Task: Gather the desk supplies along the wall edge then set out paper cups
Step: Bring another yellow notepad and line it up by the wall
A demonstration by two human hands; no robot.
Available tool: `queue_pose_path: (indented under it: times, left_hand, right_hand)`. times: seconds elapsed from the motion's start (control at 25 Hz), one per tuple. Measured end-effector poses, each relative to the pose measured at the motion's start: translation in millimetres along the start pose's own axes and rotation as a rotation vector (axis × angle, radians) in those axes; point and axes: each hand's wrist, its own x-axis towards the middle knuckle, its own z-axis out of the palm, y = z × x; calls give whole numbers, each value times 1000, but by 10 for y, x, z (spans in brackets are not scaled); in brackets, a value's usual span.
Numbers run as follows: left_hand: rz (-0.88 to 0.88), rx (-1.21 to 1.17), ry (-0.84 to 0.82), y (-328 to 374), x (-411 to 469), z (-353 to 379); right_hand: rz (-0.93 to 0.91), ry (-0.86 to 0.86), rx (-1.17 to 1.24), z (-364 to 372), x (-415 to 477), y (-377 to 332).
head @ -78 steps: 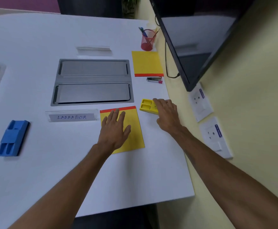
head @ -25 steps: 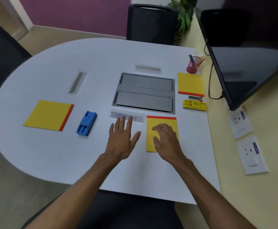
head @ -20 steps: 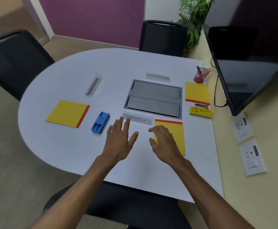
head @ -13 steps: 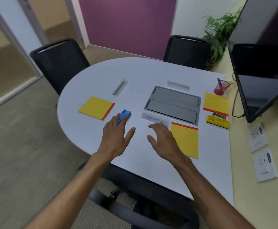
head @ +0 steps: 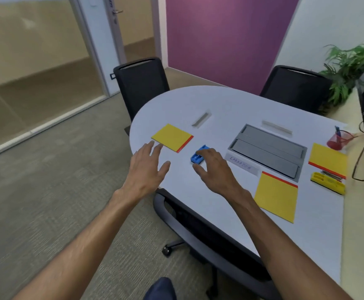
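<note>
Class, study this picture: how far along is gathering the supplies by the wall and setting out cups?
Done: a yellow holder, one yellow pad and the pen cup sit by the wall edge. In hand: the right hand reaches onto the blue holder; its grip is unclear. The left hand hovers open. Left: the middle pad and the left pad; no paper cups show.

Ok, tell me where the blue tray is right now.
Head view: the blue tray lies on the white table toward its rounded left end, between the left yellow pad and the name plate, with the right hand partly covering it.
</note>
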Motion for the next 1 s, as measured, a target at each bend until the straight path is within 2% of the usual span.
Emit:
queue_pose_path:
  times: [0.36, 0.48, 0.6, 1.0]
  left_hand:
    - [25, 6, -19, -1134, 691, -185]
    - [66, -24, -89, -1768, 1265, -224]
    - [115, -34, -146, -2108, 1598, -233]
    - [189, -113, -288, -2681, 2471, 78]
  right_hand:
    - [19, -62, -10, 735, 973, -464]
    - [112, -44, 1, 1127, 1523, -648]
    - [198, -47, 2, 1312, 1811, -732]
    - [394, -81, -6, 1656, 2549, -692]
